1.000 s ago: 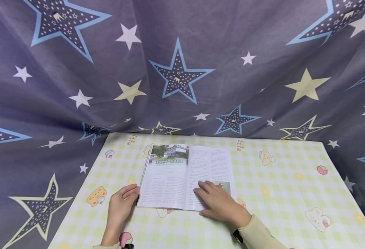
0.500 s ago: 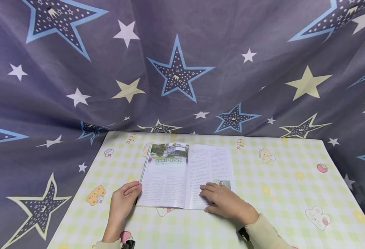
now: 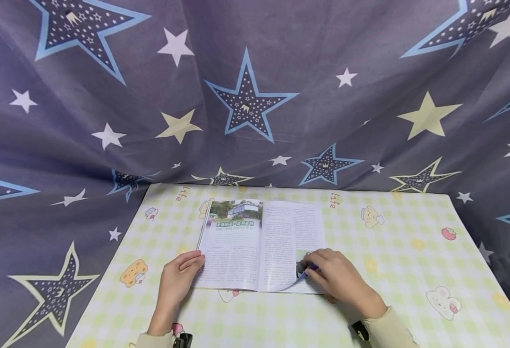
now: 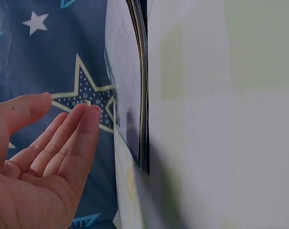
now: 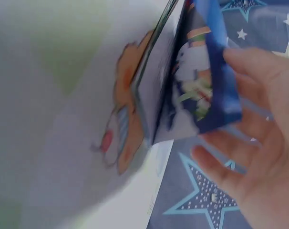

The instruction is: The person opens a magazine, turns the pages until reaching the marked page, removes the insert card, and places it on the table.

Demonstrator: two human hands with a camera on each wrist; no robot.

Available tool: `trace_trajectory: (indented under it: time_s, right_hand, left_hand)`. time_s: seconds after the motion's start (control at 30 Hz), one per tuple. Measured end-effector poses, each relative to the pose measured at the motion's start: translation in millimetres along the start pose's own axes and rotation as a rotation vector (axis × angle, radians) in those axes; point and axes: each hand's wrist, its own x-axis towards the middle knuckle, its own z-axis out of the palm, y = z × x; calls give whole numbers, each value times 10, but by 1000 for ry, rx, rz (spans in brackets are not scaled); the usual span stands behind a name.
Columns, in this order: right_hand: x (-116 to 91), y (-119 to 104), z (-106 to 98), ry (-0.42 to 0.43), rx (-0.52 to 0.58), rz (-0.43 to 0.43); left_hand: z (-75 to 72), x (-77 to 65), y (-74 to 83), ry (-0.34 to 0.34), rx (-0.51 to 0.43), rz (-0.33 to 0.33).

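Observation:
An open magazine (image 3: 237, 256) lies on the table, a building photo at the top of its left page and text on both pages. My right hand (image 3: 339, 278) pinches the lower right corner of the right-hand page (image 5: 221, 90) between thumb and fingers. That corner is lifted and curled, baring its blue underside with a picture. My left hand (image 3: 181, 275) is at the lower left edge of the magazine, fingertips close by the page edge. In the left wrist view its fingers (image 4: 77, 148) are relaxed and hold nothing, beside the magazine's page stack (image 4: 143, 95).
A green and white checked tablecloth (image 3: 402, 270) with cartoon prints covers the table. Behind and at both sides hangs a dark curtain (image 3: 307, 53) with star patterns. Dark bands sit at both wrists.
My right hand has slid right across the page to its lower corner and lifted it into a curl. My left hand has shifted slightly right and up along the magazine's left edge.

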Motion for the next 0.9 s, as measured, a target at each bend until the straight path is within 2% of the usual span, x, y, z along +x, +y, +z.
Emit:
trace_trajectory:
  time_s: [0.17,0.33,0.5,0.67,0.9]
  right_hand:
    - [-44,23,-2,92,-122,162]
    - [-38,-20,37,126,-81,235]
    - [-22,-75,79,181,53,199]
    - [8,-118,110,224,240,132]
    - [80,-175,158,278,367,87]
  left_hand:
    - [154,-9,44,-40,-6,35]
    - [367,-16,139,-96,-48,71]
    - [553,-34,240,-164,-84,95]
    - [716,-61,314,-241,-110,127]
    - [1025,-126,391,-383,-131,170]
